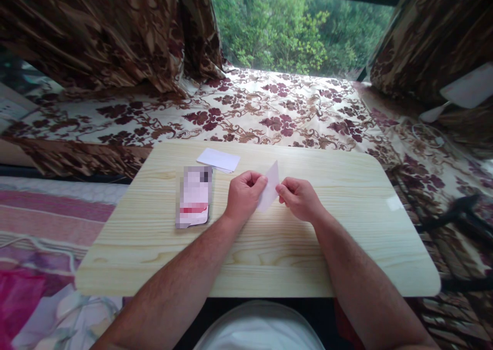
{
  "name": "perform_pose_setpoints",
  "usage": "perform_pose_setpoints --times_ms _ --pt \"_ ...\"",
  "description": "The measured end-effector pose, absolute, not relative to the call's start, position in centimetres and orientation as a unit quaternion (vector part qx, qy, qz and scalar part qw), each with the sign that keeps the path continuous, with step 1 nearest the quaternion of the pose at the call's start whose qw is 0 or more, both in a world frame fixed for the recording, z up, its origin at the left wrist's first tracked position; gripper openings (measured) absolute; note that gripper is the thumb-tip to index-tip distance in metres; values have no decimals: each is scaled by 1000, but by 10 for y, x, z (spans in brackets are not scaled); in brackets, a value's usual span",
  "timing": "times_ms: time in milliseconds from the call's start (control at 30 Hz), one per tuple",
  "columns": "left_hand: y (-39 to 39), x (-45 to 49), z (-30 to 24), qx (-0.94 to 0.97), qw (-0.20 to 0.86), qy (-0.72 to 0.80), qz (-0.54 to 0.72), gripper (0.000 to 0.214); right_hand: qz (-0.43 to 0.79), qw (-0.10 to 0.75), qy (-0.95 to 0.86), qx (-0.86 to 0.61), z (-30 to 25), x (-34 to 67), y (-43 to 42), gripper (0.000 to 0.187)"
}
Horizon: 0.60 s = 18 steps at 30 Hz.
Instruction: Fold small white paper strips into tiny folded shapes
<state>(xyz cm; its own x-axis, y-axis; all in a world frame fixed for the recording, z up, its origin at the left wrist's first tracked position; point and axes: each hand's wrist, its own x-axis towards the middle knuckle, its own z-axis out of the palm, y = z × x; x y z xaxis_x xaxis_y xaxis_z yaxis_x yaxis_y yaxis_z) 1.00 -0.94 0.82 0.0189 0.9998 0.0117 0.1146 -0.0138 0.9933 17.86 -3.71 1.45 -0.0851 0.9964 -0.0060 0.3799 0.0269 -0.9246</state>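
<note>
A small sheet of white paper (pixel 270 190) is held up, tilted, between my two hands over the middle of the wooden table (pixel 265 268). My left hand (pixel 245 192) pinches its left side, thumb on the near face. At its right edge my right hand (pixel 298 198) has thumb and fingertips closed on the paper. A short stack of white paper (pixel 219 159) lies flat near the far edge, left of my hands. Beside my left forearm rests a flat, phone-like item (pixel 194 196), partly blurred out, with a red band near its lower end.
A floral-covered ledge (pixel 281 109) runs behind the table below a window. Curtains (pixel 115 32) hang on both sides. A white lamp-like object (pixel 468 85) stands at right, and a pale patch (pixel 395 203) marks the table's right edge. Striped bedding (pixel 57 211) lies at left.
</note>
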Motion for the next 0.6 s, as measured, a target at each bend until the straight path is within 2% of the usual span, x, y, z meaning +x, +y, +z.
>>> perform_pose_setpoints --times_ms 600 --pt "-11 11 9 523 499 499 478 27 460 327 -626 -538 16 181 -38 47"
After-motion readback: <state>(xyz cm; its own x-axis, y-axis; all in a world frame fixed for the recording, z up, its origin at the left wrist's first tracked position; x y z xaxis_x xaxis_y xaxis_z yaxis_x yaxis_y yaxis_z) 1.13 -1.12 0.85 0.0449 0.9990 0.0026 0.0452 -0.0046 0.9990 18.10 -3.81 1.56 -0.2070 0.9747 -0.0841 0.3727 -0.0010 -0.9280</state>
